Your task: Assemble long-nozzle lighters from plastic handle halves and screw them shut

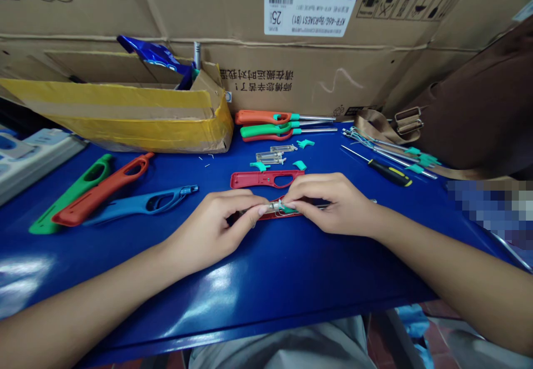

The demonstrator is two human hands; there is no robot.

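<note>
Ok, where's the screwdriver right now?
In the head view, the screwdriver lies toward the right of the blue table, just below the teal-clipped rods and beyond the right hand.

Both forearms bare, reaching in from the bottom corners. Left forearm [95, 297] angled up toward centre, wrist low and slightly bent. Left hand [222, 222] turned inward, fingers curled, thumb and fingertips [262, 209] pinched together. Right forearm [441, 269] slants in from the lower right. Right hand [333, 205] back up, knuckles raised, fingers bent down into a pinch. Both hands close together at centre, fingertips almost meeting, both gripping something small.
</note>
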